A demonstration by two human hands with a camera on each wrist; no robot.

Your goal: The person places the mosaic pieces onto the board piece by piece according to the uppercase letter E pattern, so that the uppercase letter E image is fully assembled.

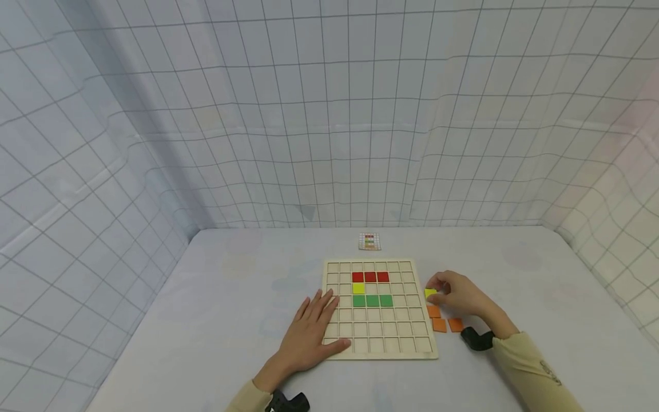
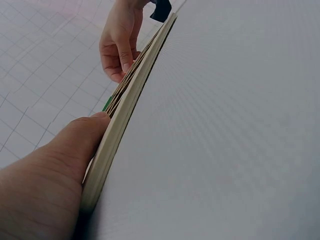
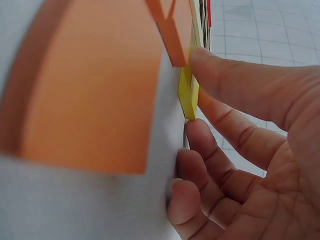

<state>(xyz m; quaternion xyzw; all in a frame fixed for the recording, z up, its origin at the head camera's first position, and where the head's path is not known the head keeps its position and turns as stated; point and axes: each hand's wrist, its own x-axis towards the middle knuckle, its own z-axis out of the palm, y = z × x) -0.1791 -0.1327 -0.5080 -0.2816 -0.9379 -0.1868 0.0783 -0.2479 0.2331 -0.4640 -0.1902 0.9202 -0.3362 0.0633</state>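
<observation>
A wooden grid board (image 1: 381, 330) lies flat on the table. Set into its cells are three red tiles (image 1: 370, 277), one yellow tile (image 1: 358, 288) and three green tiles (image 1: 373, 300). My left hand (image 1: 305, 337) rests over the board's left edge, fingers stretched out and thumb across the lower cells. Just off the board's right side, my right hand (image 1: 457, 293) pinches a loose yellow tile (image 3: 187, 95) between thumb and fingers, low by the tabletop. Several loose orange tiles (image 1: 439, 325) lie right below that hand.
Behind the board is a small pattern card (image 1: 369, 241) with a coloured grid. A white cloth covers the table (image 1: 231, 286). Grid-patterned curtains (image 1: 329, 143) hang at the back and both sides. Black camera mounts (image 1: 477, 339) sit at the wrists.
</observation>
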